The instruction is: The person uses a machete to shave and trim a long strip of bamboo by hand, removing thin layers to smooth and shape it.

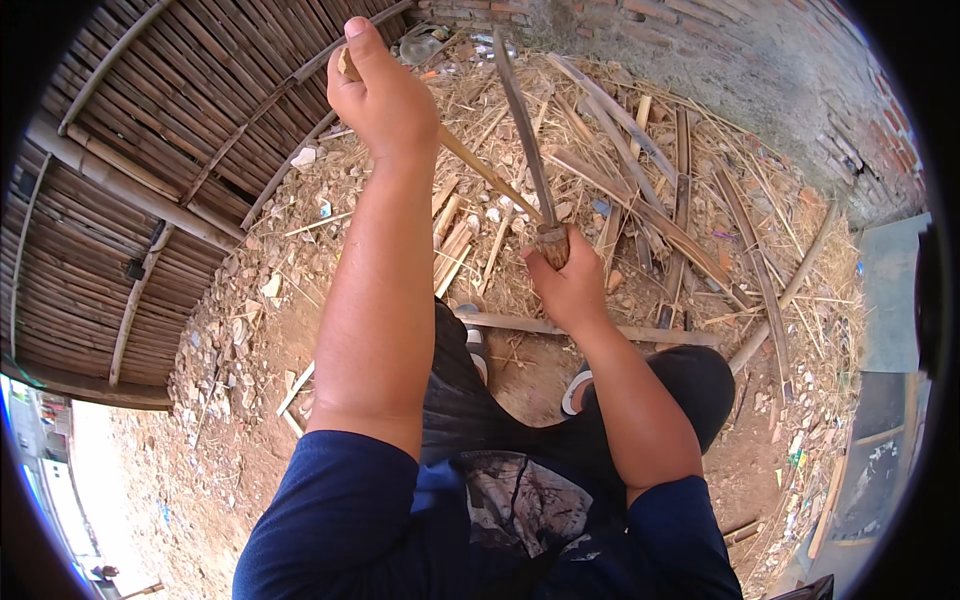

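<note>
My left hand (pixel 385 95) is raised at the upper left, its fingers wrapped round a thin bamboo strip (pixel 485 172). A pale end of the strip pokes out by the thumb, and the rest slants down to the right. My right hand (pixel 568 285), lower and nearer to me, grips the wooden handle of a machete (pixel 524 135). Its long dark blade points up and away from me. The strip's lower end meets the blade just above the handle; whether it passes behind or touches the edge, I cannot tell.
Split bamboo lengths (pixel 683 190) lie piled on straw and rubble ahead. A bamboo pole (pixel 600 328) lies crosswise by my feet. A slatted bamboo wall (pixel 200 110) rises at left, a brick and plaster wall (pixel 740 70) at the far right. Grey panels (pixel 890 300) lean at right.
</note>
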Demonstrator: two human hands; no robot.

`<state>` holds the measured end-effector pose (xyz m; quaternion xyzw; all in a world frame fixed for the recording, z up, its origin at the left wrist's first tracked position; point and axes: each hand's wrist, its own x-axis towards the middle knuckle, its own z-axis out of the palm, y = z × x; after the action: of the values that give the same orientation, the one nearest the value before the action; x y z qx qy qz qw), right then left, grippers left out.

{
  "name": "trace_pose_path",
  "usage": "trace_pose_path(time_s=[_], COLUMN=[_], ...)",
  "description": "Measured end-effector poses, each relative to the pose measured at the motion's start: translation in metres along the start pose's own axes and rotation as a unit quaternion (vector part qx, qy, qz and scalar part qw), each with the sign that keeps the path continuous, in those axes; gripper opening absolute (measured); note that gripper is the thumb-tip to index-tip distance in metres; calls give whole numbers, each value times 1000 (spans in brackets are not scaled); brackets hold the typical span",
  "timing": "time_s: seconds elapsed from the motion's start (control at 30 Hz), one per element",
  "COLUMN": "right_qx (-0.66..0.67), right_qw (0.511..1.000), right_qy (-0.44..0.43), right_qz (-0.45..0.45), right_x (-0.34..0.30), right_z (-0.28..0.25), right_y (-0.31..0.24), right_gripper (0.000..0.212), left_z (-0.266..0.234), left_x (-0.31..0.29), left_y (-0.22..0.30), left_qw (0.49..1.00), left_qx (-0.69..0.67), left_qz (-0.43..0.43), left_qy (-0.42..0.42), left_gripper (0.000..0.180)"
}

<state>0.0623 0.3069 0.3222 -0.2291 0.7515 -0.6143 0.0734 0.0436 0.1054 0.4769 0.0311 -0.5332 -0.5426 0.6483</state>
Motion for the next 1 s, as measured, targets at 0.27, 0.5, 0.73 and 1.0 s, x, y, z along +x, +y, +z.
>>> trace_pose_path(time_s=[0.27, 0.5, 0.73, 1.0], right_qx=[-221, -33, 39, -204], right_qw=[973, 992, 998, 976], right_qy=[-27, -82, 49, -32], right_qz=[67, 94, -4, 74], right_x=[1, 10, -1, 10], right_z=[39, 19, 4, 35], right_y=[72, 68, -10, 77], right_gripper=[31, 32, 31, 33], left_z=[19, 9, 17, 16], left_x=[-6, -5, -11, -17], left_y=[3, 5, 6, 8], left_qw=[1000, 999, 1000, 1000], left_qx=[-5, -3, -14, -20], left_qz=[16, -36, 5, -9], left_qy=[0, 2, -11, -9], left_gripper=[45, 49, 48, 48])
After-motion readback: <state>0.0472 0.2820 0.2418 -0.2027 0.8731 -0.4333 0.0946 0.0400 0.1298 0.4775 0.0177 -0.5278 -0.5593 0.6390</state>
